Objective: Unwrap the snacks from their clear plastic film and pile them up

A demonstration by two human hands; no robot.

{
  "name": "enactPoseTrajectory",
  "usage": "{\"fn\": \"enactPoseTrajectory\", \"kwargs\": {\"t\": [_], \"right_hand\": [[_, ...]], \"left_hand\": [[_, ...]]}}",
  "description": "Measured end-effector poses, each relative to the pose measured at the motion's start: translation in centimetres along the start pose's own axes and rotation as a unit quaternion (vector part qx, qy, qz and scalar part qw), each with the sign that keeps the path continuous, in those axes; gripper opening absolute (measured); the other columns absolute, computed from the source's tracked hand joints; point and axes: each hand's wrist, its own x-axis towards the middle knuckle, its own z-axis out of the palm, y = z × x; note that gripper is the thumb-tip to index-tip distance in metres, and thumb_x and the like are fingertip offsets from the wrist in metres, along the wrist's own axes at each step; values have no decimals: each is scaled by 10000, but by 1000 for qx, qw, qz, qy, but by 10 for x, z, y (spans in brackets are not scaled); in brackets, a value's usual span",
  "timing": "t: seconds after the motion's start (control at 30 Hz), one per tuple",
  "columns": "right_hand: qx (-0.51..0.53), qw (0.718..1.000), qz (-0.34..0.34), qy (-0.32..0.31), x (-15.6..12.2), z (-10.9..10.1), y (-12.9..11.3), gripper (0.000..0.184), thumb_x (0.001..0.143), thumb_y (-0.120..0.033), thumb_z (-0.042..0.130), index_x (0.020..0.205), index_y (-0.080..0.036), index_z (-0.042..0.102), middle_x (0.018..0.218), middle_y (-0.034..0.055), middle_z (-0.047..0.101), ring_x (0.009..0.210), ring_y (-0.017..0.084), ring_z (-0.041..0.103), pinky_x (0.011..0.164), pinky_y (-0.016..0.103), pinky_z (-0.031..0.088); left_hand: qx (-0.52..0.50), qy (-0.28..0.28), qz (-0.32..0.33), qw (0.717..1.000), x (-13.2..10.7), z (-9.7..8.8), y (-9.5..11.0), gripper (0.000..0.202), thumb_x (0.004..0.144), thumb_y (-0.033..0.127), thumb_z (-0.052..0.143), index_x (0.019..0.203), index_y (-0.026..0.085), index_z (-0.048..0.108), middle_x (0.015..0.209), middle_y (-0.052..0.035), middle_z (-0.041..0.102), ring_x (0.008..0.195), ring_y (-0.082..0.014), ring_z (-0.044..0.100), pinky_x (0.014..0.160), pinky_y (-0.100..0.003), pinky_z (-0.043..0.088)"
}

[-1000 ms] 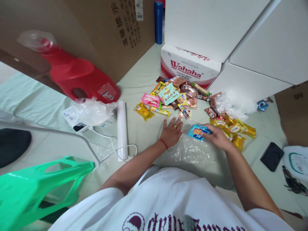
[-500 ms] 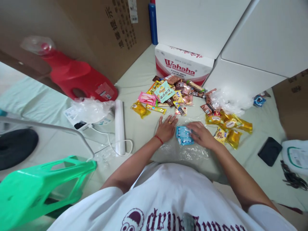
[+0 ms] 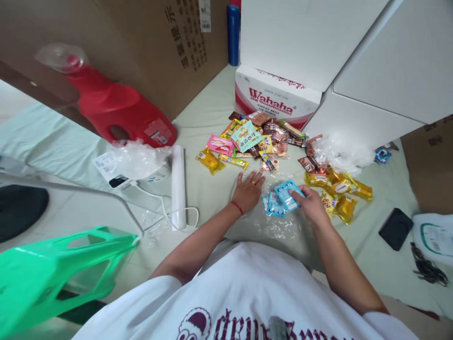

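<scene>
Pinched in my right hand (image 3: 309, 204) is a small blue packet (image 3: 288, 194), lifted at a slant over other blue packets (image 3: 275, 207). Those lie overlapping on a clear plastic bag (image 3: 269, 227) spread flat in front of me. My left hand (image 3: 247, 192) rests palm down at the bag's left edge, fingers stretched out and holding nothing. Just beyond my hands is a heap of wrapped snacks, with a pale green packet (image 3: 247, 136) on top and a pink packet (image 3: 220, 144) at its left. Yellow-wrapped snacks (image 3: 341, 185) lie to the right of my right hand.
Behind the heap stands a white and red Wahaba-style carton (image 3: 272, 101). Crumpled clear plastic (image 3: 338, 152) is at the right, near a black flat case (image 3: 396, 229). At left are a red jug (image 3: 123, 111), a white roll (image 3: 179, 189), a cable and a green stool (image 3: 67, 264).
My right hand has picked a blue packet off the pile and drawn it up and slightly right. The remaining blue packets now lie fanned out. My left hand stays flat on the bag.
</scene>
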Motion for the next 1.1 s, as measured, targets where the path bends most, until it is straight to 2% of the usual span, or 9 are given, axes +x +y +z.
{"fn": "enactPoseTrajectory", "kwargs": {"t": [0.1,0.23,0.37,0.57,0.7,0.8,0.9,0.97,1.1], "right_hand": [[-72,996,11,59,-28,25,11,389,932,-621,576,931,-235,629,813,71,699,762,271,645,674,377,513],[-237,959,-46,149,-39,60,19,418,922,-598,625,1096,-221,670,921,169,717,932,353,646,753,437,513],[-250,954,-56,153,-35,69,17,427,907,-585,664,1113,-211,670,884,146,707,869,330,635,750,424,503],[-200,955,-207,74,-24,16,-13,294,1012,-491,543,937,-232,661,969,103,658,913,269,617,844,394,502],[-223,916,-286,-170,1,-19,-40,292,1043,-453,517,921,-233,665,897,65,649,824,217,617,759,322,476],[-255,857,-330,-304,25,-11,-47,248,1033,-402,549,970,-225,711,947,73,676,861,215,627,793,319,475],[-294,835,-350,-307,45,10,-39,206,948,-354,695,1089,-214,749,1011,101,704,943,245,633,902,373,484],[-303,838,-360,-276,49,18,-31,362,895,-346,765,1230,-216,723,1130,130,705,1062,281,626,980,428,480],[-265,872,-375,-167,27,2,-21,453,965,-398,674,1381,-223,635,1370,173,617,1229,326,575,1040,510,483]], "left_hand": [[-7,5,-1,1000,-1,-1,0,534,1041,287,317,1557,293,458,1671,-45,406,1572,-249,311,1294,-652,73],[-19,11,1,1000,-2,-1,0,524,1056,328,303,1552,284,466,1665,-55,415,1571,-257,313,1297,-649,52],[-28,17,5,999,-1,0,-1,518,1060,332,297,1541,270,481,1661,-62,422,1566,-265,321,1290,-662,55],[-39,16,7,999,0,-1,-1,509,1054,332,325,1528,265,500,1658,-68,425,1562,-276,323,1282,-675,67],[-39,17,10,999,-1,-2,-1,511,1055,333,319,1530,268,497,1661,-69,421,1563,-279,325,1281,-676,72],[-38,15,9,999,-1,-1,-1,516,1055,329,316,1537,271,491,1655,-72,430,1564,-280,324,1282,-678,68],[-38,14,5,999,-1,0,-1,516,1058,316,302,1536,279,493,1651,-67,437,1565,-269,327,1287,-667,73],[-42,16,-2,999,-1,-1,-2,513,1065,317,287,1534,275,491,1656,-65,430,1561,-253,337,1294,-644,89],[-64,25,-29,997,0,-3,-5,504,1075,320,268,1516,251,501,1665,-64,417,1550,-222,358,1299,-584,168]]}}
